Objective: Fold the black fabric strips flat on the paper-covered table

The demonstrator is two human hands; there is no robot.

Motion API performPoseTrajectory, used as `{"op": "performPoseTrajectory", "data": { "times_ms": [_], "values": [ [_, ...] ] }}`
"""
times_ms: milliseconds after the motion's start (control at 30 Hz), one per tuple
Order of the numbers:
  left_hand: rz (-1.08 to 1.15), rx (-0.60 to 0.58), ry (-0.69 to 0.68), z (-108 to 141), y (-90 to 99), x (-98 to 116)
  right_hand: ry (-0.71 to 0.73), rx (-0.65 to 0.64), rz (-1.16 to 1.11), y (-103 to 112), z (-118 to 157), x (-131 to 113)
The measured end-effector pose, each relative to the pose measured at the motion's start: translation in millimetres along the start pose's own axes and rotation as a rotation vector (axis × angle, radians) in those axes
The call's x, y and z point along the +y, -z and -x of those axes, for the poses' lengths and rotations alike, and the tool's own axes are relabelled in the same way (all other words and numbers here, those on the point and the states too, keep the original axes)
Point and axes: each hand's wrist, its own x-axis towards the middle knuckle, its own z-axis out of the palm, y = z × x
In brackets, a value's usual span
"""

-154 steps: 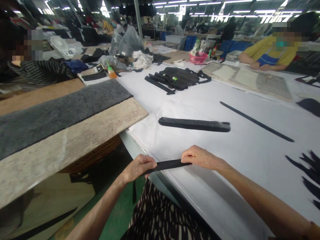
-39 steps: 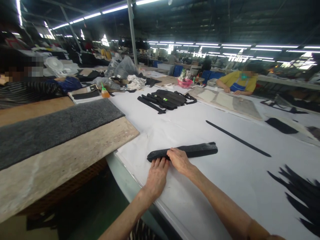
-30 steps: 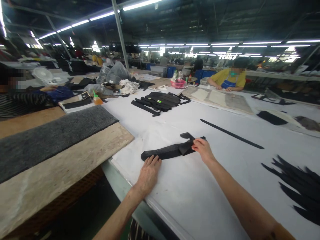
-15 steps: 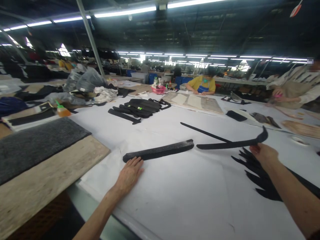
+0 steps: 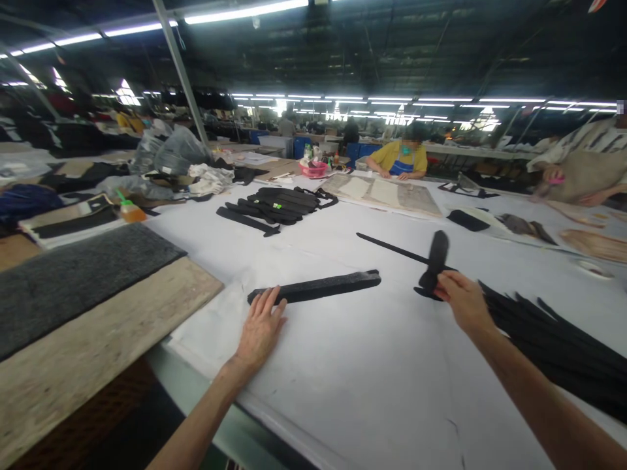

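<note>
My left hand (image 5: 262,326) lies with fingers outstretched on the near-left end of a long black fabric piece (image 5: 328,286), which rests flat on the white-covered table (image 5: 353,365). To the right, my right hand (image 5: 460,297) pinches a black fabric strip (image 5: 435,258), curled so that one end stands up. Behind that strip, a thin black strip (image 5: 392,247) lies slanting on the table. Beside and partly behind my right forearm, a bundle of long black strips (image 5: 553,333) fans out.
A pile of black pieces (image 5: 277,203) lies farther back. At left are a dark grey felt sheet (image 5: 88,281) on a board (image 5: 161,313) and a bottle of amber liquid (image 5: 131,210). Across the table sits a person in yellow (image 5: 392,158); another person (image 5: 582,163) is at far right.
My right hand has moved left and the strip in it has swung from lying stretched out to standing curled. My left hand stays on the long piece. The view has shifted slightly.
</note>
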Motion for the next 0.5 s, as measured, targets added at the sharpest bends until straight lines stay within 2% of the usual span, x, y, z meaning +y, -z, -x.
{"op": "performPoseTrajectory", "data": {
  "times_ms": [67,133,200,267,367,433,500],
  "values": [
    [0.261,-0.037,0.152,2,11.1,18,0.055,-0.172,0.207,-32,39,2],
    [0.655,-0.194,0.400,6,21.5,38,0.196,-0.340,0.380,-63,78,7],
    [1.070,-0.357,0.674,11,29.9,53,0.427,-0.500,0.516,-90,114,13],
    [1.337,-0.437,0.910,16,36.4,60,0.683,-0.611,0.659,-112,144,22],
    [1.373,-0.421,1.099,24,45.2,54,0.990,-0.701,0.863,-132,176,31],
    [1.264,-0.393,1.093,30,50.9,47,1.098,-0.767,0.926,-135,188,31],
    [1.147,-0.403,1.028,37,55.2,42,1.130,-0.814,0.917,-134,192,28]
  ]
}}
